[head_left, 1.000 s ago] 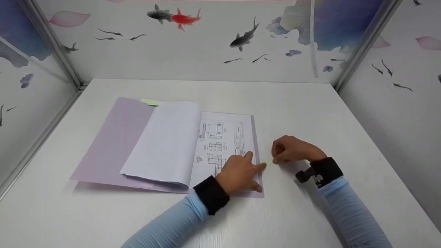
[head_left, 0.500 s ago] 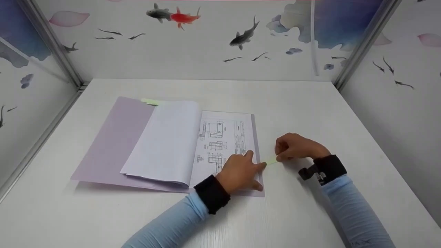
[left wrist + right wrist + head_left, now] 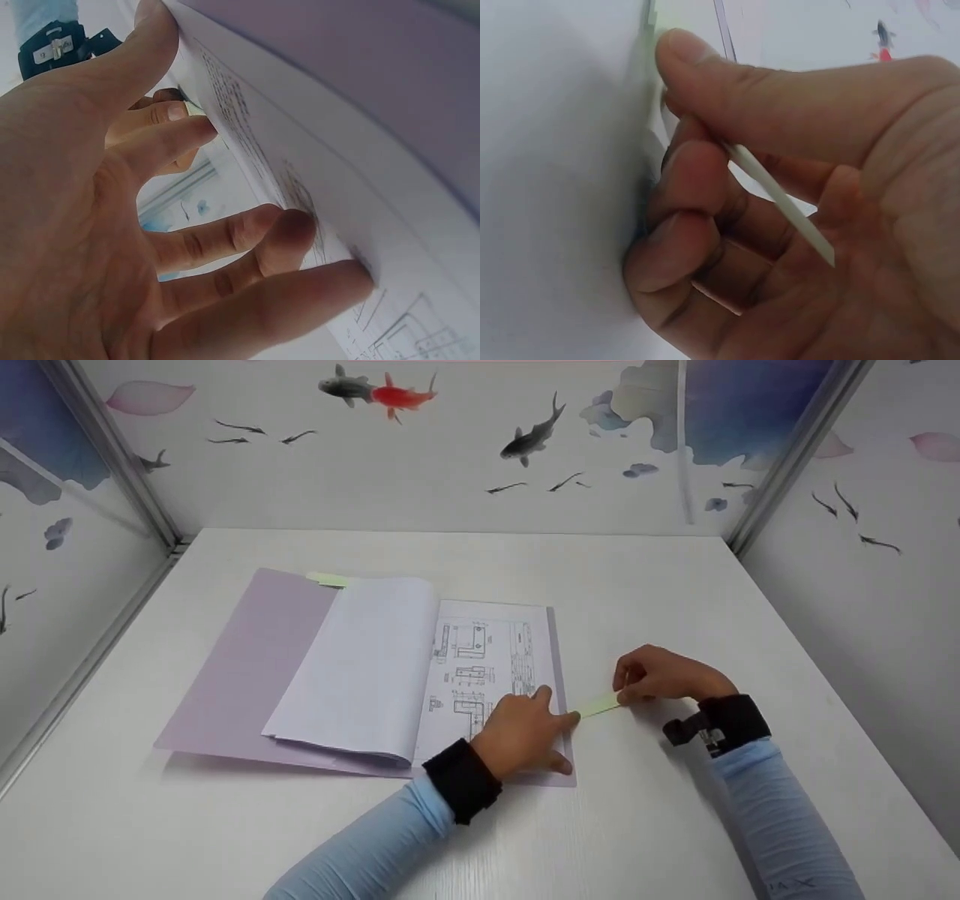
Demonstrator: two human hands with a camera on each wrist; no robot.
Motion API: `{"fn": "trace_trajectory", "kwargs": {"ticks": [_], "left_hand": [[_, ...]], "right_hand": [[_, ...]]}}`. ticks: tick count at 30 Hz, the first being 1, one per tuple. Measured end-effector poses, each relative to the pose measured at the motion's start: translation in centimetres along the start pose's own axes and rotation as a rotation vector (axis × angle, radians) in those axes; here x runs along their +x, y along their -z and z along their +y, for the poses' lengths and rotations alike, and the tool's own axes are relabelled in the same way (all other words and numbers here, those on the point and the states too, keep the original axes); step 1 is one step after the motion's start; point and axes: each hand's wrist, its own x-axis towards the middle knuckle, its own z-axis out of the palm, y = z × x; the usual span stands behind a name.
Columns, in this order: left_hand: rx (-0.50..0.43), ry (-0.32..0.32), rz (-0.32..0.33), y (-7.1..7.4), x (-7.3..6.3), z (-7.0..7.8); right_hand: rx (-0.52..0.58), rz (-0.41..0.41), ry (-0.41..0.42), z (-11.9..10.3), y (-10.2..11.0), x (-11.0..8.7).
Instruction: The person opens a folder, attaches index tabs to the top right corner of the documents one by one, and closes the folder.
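An open lilac folder (image 3: 225,667) lies on the table with its white pages (image 3: 349,667) turned over to the left. The right-hand page (image 3: 495,619) carries technical drawings. My left hand (image 3: 517,739) rests on that page, its fingers spread and their tips pressing down; one fingertip touches the end of a pale green strip (image 3: 598,706) at the folder's right edge. My right hand (image 3: 660,675) pinches the strip's other end between thumb and fingers. In the right wrist view, a narrow pale length of strip (image 3: 784,202) sticks out below the thumb.
Another pale green tab (image 3: 328,580) shows at the top of the turned pages. The white table (image 3: 750,637) is bordered by panels printed with fish (image 3: 532,435) and by metal posts (image 3: 795,457).
My right hand has moved right and slightly away from me, and more of the green strip shows between the hands. My left hand has stayed in place.
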Motion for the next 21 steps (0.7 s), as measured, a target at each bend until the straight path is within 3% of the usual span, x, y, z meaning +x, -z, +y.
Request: {"fn": "trace_trajectory", "kwargs": {"ticks": [8, 13, 16, 21], "left_hand": [[0.01, -0.009, 0.03, -0.1, -0.3, -0.2], [0.001, -0.017, 0.048, -0.2, -0.3, -0.3], [-0.051, -0.011, 0.032, 0.1, -0.3, -0.6], [-0.149, 0.042, -0.084, 1.1, -0.7, -1.9]], "right_hand": [[-0.128, 0.116, -0.069, -0.3, 0.5, -0.5], [-0.2, 0.288, -0.05, -0.9, 0.5, -0.1], [-0.177, 0.397, -0.009, -1.5, 0.4, 0.5], [-0.023, 0.497, 0.057, -2.2, 0.1, 2.1]]}}
